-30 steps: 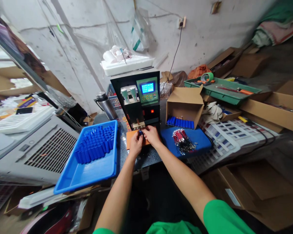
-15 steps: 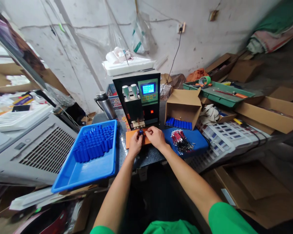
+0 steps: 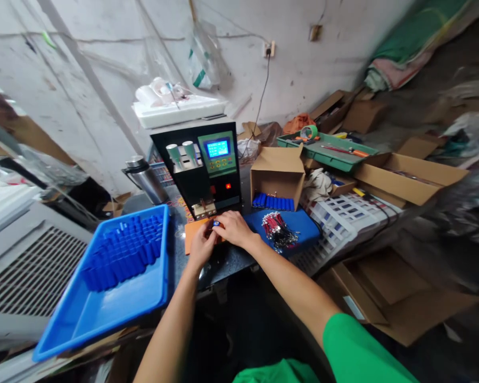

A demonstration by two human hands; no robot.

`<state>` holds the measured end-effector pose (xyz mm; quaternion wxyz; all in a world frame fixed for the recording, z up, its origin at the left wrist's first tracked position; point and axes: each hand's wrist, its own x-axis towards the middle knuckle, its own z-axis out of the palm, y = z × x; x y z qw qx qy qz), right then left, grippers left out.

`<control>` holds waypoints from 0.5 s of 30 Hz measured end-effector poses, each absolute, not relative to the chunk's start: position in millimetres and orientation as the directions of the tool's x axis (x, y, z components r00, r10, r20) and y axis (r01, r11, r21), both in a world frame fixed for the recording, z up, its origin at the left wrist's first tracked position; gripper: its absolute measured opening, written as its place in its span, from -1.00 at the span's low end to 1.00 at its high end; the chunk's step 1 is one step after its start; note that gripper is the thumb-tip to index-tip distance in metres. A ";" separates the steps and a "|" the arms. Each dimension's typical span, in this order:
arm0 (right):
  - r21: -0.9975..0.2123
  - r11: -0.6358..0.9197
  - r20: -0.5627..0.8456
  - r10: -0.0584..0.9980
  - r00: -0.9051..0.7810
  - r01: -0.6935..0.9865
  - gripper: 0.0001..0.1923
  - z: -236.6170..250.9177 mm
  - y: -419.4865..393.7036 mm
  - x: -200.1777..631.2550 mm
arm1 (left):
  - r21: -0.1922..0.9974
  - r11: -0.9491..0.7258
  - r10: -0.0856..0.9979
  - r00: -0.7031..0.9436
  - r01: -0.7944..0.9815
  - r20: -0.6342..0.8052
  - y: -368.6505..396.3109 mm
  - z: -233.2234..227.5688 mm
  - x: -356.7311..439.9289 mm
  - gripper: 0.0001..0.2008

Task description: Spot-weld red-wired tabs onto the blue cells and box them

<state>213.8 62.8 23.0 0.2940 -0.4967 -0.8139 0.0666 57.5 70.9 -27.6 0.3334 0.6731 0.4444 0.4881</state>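
Note:
A small blue battery cell (image 3: pixel 216 224) shows between my hands, just in front of the spot welder (image 3: pixel 195 175); most of it is hidden by fingers. My left hand (image 3: pixel 201 246) is closed around its near left side. From the right, my right hand (image 3: pixel 232 229) meets it with fingers bent against the cell. Both hands are over the orange block (image 3: pixel 189 234) at the welder's foot. The welding tips (image 3: pixel 204 208) sit just above and behind the fingers. Whether a wire is also in my fingers cannot be made out.
Left stands a blue tray (image 3: pixel 122 306) of upright blue cells. On the right, red and black wire leads (image 3: pixel 278 230) lie on a blue case (image 3: pixel 307 226), beside an open cardboard box (image 3: pixel 279 165) with several cells. A steel flask (image 3: pixel 146 178) stands behind the tray.
The view has swung right, so everything sits further left. My hands have drawn a little away from the welding tips with the cell, and my right hand has come up against it.

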 end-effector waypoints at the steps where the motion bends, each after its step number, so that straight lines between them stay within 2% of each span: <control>1: -0.413 0.488 0.424 0.850 -0.312 0.769 -0.75 20.9 63.7 219.6 | 0.888 -0.374 0.927 0.121 0.268 0.355 70.8 -26.9 57.9 -0.49; 3: -0.456 0.446 0.471 0.855 -0.216 0.771 -0.76 15.8 68.4 237.8 | 0.893 -0.356 0.934 0.095 0.274 0.343 70.5 -25.8 58.6 -0.49; 6: -0.522 0.328 0.546 0.837 0.013 0.787 -0.74 8.6 82.4 281.3 | 0.894 -0.337 0.941 0.070 0.297 0.331 69.5 -24.2 59.3 -0.51; 10: -0.507 0.102 0.545 0.807 0.227 0.856 -0.71 -1.4 107.3 342.5 | 0.892 -0.328 0.944 0.076 0.311 0.321 68.7 -22.9 60.8 -0.53; 12: -0.457 0.023 0.507 0.828 0.239 0.889 -0.70 -9.6 118.0 361.1 | 0.889 -0.318 0.947 0.072 0.329 0.312 69.0 -23.3 61.1 -0.56; 15: -0.356 0.015 0.446 0.881 0.156 0.934 -0.71 -25.0 128.7 372.4 | 0.887 -0.301 0.953 0.068 0.351 0.296 69.7 -24.7 60.6 -0.58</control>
